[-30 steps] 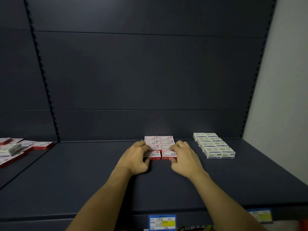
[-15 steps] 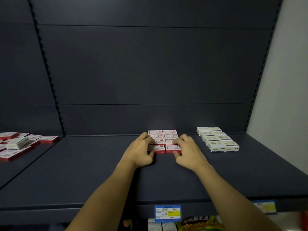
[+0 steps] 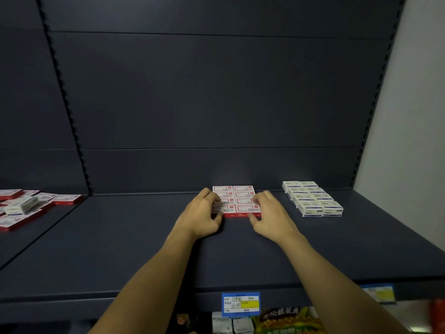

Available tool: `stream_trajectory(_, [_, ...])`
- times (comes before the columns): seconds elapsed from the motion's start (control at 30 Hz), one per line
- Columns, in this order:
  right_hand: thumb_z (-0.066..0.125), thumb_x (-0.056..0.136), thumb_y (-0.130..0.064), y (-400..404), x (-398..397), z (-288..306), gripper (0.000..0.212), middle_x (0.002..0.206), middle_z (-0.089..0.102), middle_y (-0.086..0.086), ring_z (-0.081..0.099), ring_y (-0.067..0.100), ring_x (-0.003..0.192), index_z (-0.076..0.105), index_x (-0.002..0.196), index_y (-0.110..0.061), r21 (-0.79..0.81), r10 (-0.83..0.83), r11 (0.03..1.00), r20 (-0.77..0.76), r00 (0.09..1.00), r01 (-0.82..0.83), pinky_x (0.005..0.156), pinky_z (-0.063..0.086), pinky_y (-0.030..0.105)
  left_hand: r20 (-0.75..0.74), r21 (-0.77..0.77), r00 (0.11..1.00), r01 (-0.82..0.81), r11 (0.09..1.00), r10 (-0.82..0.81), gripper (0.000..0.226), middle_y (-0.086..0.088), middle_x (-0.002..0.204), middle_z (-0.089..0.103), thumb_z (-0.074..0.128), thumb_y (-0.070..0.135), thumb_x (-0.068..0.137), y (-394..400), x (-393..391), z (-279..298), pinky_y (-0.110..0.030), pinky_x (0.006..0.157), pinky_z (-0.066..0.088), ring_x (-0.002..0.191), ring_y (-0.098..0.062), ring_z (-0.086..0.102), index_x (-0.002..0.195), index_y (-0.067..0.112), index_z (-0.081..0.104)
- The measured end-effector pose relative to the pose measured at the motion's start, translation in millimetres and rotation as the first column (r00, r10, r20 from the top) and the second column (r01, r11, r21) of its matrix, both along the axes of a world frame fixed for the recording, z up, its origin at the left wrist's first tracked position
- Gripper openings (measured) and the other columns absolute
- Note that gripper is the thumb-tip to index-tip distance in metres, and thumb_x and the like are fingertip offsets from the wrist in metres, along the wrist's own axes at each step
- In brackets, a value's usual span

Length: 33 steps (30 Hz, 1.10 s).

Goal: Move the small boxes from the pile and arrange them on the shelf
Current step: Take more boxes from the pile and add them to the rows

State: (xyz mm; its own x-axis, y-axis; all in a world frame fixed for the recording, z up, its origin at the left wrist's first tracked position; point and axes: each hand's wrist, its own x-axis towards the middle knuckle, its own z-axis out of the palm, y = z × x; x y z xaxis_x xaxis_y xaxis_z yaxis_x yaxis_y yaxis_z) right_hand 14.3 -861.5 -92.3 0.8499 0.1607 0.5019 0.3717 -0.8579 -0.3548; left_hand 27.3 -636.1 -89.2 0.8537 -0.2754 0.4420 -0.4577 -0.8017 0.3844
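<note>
Both hands flank the red box block [image 3: 237, 201] mid-shelf [image 3: 120, 249]: left hand [image 3: 201, 214] and right hand [image 3: 271, 215] pinch its front boxes; the loose pile [image 3: 29, 208] lies far left, nearer the left hand's grip.

On the dark shelf [image 3: 120, 249] a block of red-and-white boxes [image 3: 237, 200] sits two across, framed by the left hand [image 3: 201, 216] and right hand [image 3: 272, 215], fingers curled against its sides. White boxes [image 3: 311, 197] stand well apart to the right; a loose pile [image 3: 26, 208] lies far left (partly cut off)
</note>
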Motion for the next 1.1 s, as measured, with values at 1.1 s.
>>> stream_trajectory(1.1, [0.058, 0.087, -0.046, 10, -9, 22, 0.056, 0.132, 0.046, -0.006, 0.041, 0.017, 0.121, 0.047, 0.137, -0.022, -0.219, 0.083, 0.972, -0.032, 0.996, -0.088, 0.104, 0.031, 0.033, 0.085, 0.169, 0.944, -0.329, 0.929, 0.319, 0.040, 0.003, 0.126, 0.049, 0.056, 0.035, 0.093, 78, -63, 24, -0.034, 0.081, 0.052, 0.105, -0.020, 0.059, 0.129, 0.018, 0.054])
